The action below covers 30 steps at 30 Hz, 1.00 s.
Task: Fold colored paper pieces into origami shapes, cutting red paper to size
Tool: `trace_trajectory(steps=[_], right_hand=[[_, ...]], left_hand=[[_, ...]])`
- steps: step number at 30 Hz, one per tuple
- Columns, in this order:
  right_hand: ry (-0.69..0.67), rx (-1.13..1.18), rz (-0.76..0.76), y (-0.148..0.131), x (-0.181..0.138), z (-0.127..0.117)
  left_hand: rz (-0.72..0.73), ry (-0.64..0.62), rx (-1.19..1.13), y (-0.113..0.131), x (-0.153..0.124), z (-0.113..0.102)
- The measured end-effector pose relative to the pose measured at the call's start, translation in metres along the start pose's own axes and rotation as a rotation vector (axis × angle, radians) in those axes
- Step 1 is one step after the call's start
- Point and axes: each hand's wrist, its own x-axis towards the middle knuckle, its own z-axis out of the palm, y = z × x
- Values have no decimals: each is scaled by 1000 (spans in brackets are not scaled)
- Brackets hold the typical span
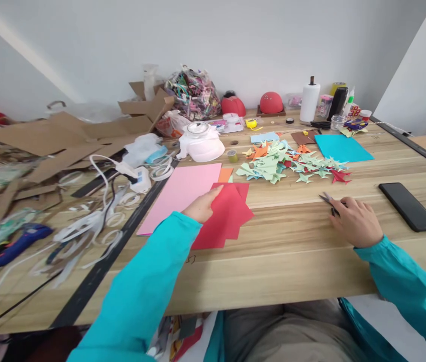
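My left hand (202, 206) is at the left edge of the overlapping red paper sheets (228, 216). One finger stretches along the top edge; the other fingers are partly hidden by the paper, which they seem to grip. Under and beside that hand lies a large pink sheet (194, 183), with a bit of orange paper (225, 175) showing at its right. Low over the table, my right hand (359, 221) is closed around small scissors (326, 199), their blades pointing away to the left. Beyond both hands is a pile of folded paper shapes (273, 163), mostly pale green.
A black phone (411, 207) lies right of my right hand. Farther back are a turquoise sheet (344, 147), a white roll (310, 103) and a white cap-like item (201, 143). Cables, cardboard (70, 136) and a blue glue gun (20, 244) clutter the left side.
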Motion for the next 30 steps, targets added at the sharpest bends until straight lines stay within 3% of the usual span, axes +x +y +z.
trace_trajectory(steps=[5,9,11,14,16,19,21,23,26,30], right_hand=[[-116,-33,-33,2,2,11],[-134,-42,-5,8,3,18],[-83,44,-58,6,4,15],[68,361,-164,-5,12,9],[95,662,-244,-18,20,4],[-75,1129,-336,-42,33,0],[-170,1399,-337,-56,41,3],[-231,1571,-281,-65,46,11],[-217,1569,-179,-67,52,27],[-241,1611,-89,-60,56,39]], left_hand=[[-9,-39,157,-1,-5,-9],[113,-59,214,9,-14,-16],[231,-43,131,25,-20,-17],[424,49,-156,61,-29,-11],[476,81,-434,87,-32,0],[508,126,-780,115,-26,30],[462,138,-948,120,-17,56],[376,134,-988,114,-7,81],[269,126,-888,92,3,111],[290,180,-743,65,3,129]])
